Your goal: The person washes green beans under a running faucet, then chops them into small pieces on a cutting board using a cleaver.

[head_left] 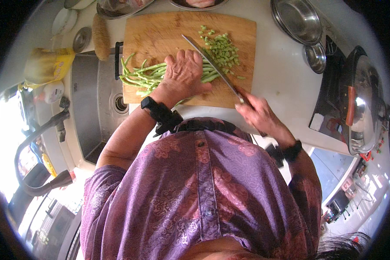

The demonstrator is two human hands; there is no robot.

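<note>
On a wooden cutting board (149, 29), my left hand (183, 73) presses down on a bundle of long green beans (146, 76), its fingers over the stalks near their cut ends. My right hand (261, 112) grips the handle of a kitchen knife (214, 66). The blade slants up and left across the board, just right of my left fingers, at the cut ends of the bundle. Chopped bean pieces (222, 48) lie in a loose heap beyond the blade, on the board's right half. My left palm hides the middle of the bundle.
A sink (109, 81) with a faucet (26, 152) borders the board on the left. Metal bowls (297, 21) stand at the back right, near a stove with a lidded pan (362, 104). Two dishes with meat (200, 4) sit behind the board, and a brown loofah-like object (100, 37) lies left.
</note>
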